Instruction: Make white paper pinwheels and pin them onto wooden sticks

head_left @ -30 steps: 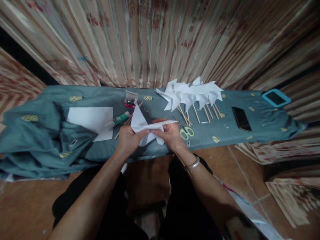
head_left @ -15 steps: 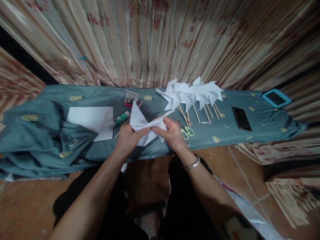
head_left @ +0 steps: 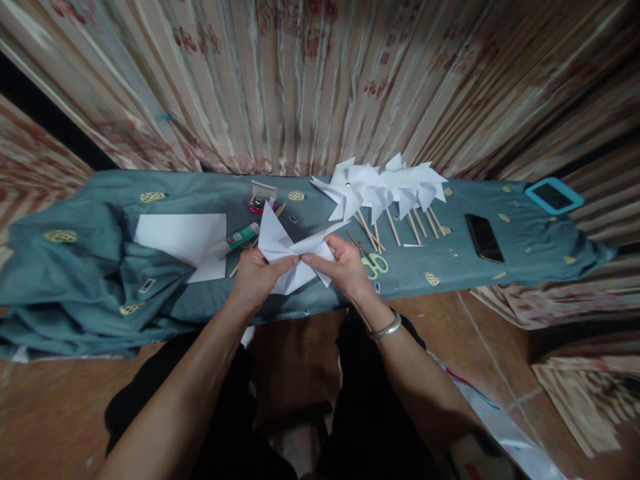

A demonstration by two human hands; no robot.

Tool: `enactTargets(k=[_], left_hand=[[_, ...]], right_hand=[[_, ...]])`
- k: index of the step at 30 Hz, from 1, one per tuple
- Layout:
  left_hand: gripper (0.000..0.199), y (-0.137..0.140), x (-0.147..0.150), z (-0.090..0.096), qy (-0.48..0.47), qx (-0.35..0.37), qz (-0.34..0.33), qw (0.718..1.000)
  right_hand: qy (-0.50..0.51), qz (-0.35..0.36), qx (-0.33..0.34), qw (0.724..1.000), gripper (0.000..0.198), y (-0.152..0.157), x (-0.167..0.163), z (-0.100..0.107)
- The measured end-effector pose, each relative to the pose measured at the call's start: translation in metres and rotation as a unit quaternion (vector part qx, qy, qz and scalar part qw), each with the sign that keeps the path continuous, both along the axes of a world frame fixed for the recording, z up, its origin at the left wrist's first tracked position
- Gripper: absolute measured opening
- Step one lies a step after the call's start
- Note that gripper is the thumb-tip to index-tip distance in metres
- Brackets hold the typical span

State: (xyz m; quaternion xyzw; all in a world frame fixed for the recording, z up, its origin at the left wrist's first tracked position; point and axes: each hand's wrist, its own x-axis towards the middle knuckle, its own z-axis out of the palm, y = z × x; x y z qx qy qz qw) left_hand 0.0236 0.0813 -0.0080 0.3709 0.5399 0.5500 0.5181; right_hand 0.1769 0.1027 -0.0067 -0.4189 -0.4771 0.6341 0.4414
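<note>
Left hand (head_left: 256,275), right hand (head_left: 349,268) pinching pointed paper pinwheel (head_left: 294,279), rumpled cloth (head_left: 90,287)

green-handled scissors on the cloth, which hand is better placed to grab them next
Right, most likely: the right hand is beside the scissors, while the left hand is across the folded paper. Both hands hold that paper, so the right would probably have to let go first.

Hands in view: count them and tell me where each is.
2. The left hand grips the folded white paper from its left side; the right hand grips it from the right, beside the scissors. Some fingers are hidden behind the paper.
</note>
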Motion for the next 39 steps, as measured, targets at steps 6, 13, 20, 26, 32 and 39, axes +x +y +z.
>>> enactTargets(k=[6, 13, 20, 26, 32, 39], left_hand=[[0.035, -0.001, 0.000, -0.001, 0.008, -0.008, -0.010, 1.000], [0.035, 0.000, 0.000, -0.007, 0.016, -0.028, 0.000, 0.999], [0.037, -0.006, 0.003, -0.009, -0.012, -0.028, -0.010, 0.999], [0.043, -0.007, -0.004, -0.004, -0.015, -0.021, -0.038, 0.999], [0.028, 0.010, -0.032, -0.005, 0.383, 0.109, -0.006, 0.917], [0.037, 0.028, -0.036, -0.016, 0.655, 0.114, -0.071, 0.744]], right_hand=[[-0.042, -0.008, 0.023, 0.999, 0.042, 0.000, 0.001, -0.004], [-0.082, -0.044, 0.048, 0.995, 0.031, -0.004, -0.003, -0.007], [-0.140, -0.043, 0.078, 0.986, 0.026, -0.007, -0.001, -0.017], [-0.099, -0.068, 0.076, 0.990, 0.031, -0.007, 0.009, -0.007], [-0.127, -0.089, 0.094, 0.983, 0.030, -0.011, 0.030, -0.001], [-0.164, -0.078, 0.109, 0.977, 0.026, -0.021, 0.044, 0.000]])
